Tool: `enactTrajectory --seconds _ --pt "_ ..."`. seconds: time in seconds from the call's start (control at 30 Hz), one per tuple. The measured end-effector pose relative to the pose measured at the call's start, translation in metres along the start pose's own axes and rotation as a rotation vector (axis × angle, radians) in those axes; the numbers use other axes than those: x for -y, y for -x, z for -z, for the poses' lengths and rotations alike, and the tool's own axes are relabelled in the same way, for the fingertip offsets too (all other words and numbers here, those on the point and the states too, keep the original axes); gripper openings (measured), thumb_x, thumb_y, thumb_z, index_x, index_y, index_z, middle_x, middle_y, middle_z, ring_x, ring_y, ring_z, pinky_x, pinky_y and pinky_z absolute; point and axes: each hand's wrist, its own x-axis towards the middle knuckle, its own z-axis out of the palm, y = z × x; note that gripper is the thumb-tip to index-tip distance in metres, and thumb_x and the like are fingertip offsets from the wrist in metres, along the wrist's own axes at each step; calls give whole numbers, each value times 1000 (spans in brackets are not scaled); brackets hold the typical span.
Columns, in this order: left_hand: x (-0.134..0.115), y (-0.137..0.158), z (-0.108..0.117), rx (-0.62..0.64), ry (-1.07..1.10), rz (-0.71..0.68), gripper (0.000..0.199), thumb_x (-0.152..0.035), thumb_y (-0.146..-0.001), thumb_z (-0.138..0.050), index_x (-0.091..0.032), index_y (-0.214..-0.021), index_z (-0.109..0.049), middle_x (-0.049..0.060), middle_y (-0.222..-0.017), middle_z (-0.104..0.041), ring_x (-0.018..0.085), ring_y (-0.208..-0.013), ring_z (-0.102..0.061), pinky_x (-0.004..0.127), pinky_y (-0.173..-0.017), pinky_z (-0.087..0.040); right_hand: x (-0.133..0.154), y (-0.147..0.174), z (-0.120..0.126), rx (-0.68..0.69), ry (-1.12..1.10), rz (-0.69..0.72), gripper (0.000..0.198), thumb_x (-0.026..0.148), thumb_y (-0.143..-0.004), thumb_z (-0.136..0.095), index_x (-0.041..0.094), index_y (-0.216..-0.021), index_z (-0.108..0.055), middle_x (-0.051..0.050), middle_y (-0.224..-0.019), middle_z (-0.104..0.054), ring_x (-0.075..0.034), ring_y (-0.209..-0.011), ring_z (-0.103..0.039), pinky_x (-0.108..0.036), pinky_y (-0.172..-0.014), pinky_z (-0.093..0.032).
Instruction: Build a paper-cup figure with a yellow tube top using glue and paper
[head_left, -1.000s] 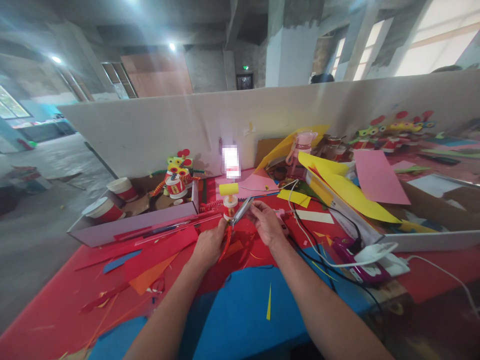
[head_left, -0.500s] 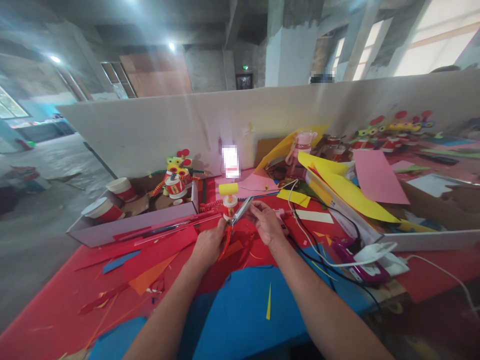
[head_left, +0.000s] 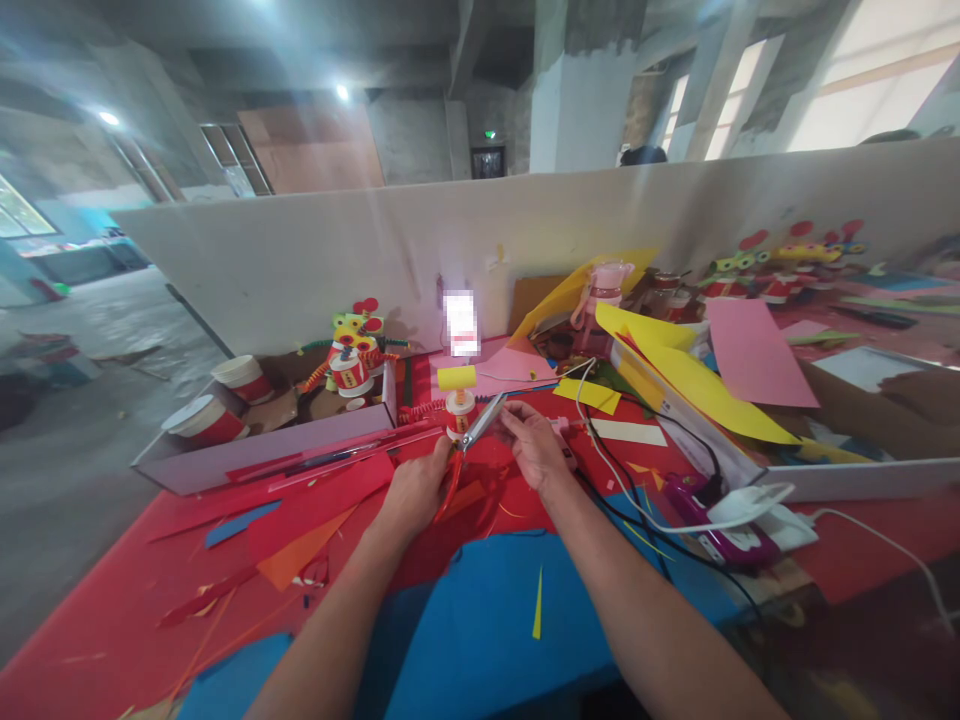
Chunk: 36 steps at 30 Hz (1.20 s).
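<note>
My left hand (head_left: 418, 488) is closed round the red-orange handles of a pair of scissors (head_left: 482, 422). The silver blades point up and to the right. Close to the blade tips, my right hand (head_left: 535, 444) has its thumb and fingers pinched together; whatever lies between them is too small to make out. Just behind the scissors stands a small red-and-white paper cup figure (head_left: 459, 408), topped with a yellow paper roll (head_left: 457, 378). A red coiled paper strip (head_left: 421, 410) sticks out from its left side.
An open box (head_left: 277, 447) at left holds paper cups and a finished cup figure (head_left: 352, 365). At right, a larger box (head_left: 847, 482) carries yellow and pink sheets. A purple glue gun-like device (head_left: 720, 530) lies among cables. Blue paper (head_left: 495, 610) covers the near edge; a white partition (head_left: 315, 250) stands behind.
</note>
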Motion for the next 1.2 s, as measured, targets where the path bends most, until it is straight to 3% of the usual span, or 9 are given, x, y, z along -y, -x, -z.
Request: enactTrajectory --seconds 1.2 --pt "3 0 6 46 8 1 38 -17 -87 -41 -19 -125 -39 11 -90 -70 28 -90 -68 31 -71 -45 1 -2 4 -49 30 -16 35 36 -49 -86 21 -73 -65 4 -68 -67 -11 -58 -61 -24 -60 -49"
